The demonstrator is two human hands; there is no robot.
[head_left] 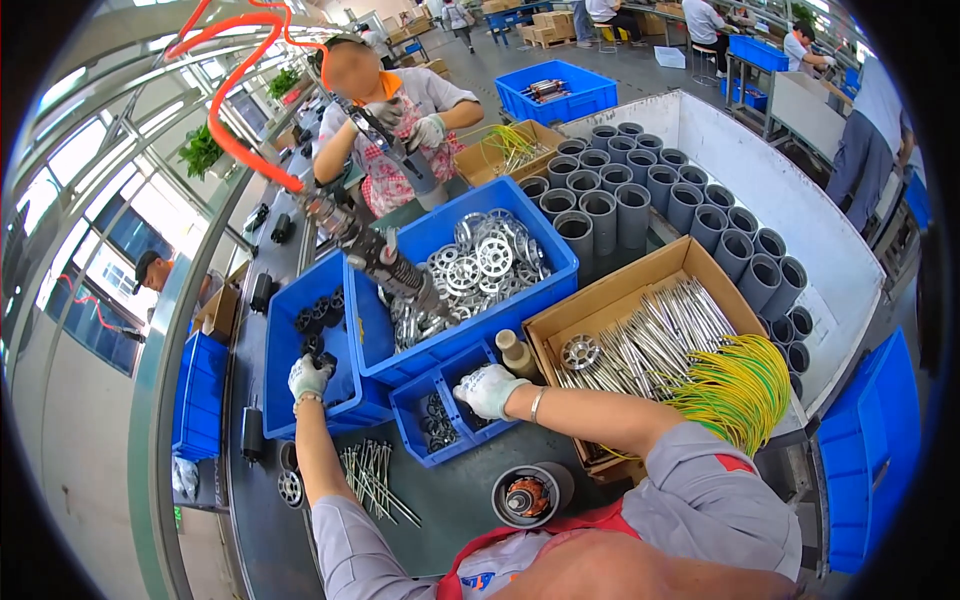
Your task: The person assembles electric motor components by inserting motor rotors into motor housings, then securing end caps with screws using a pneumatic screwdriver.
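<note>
My left hand (pixel 310 377), in a white glove, reaches over the near edge of a blue bin (pixel 283 372) of small black parts (pixel 318 312). Its fingers are curled round one dark part (pixel 325 359). My gloved right hand (pixel 486 390) is at the right compartment of a small divided blue tray (pixel 432 459), its fingers bent down with their tips hidden. Black ring-like parts (pixel 438 425) lie in the tray's left compartment. Close to my body stands a grey cylinder (pixel 557 487) with a copper-wound core (pixel 527 497) inside.
A pneumatic screwdriver (pixel 375 250) hangs from an orange hose over a blue bin of silver metal discs (pixel 490 258). Long bolts (pixel 372 475) lie nearby. A carton (pixel 640 270) holds metal shafts and yellow-green wires (pixel 740 385). Grey tubes (pixel 630 215) stand behind; a co-worker (pixel 385 140) works opposite.
</note>
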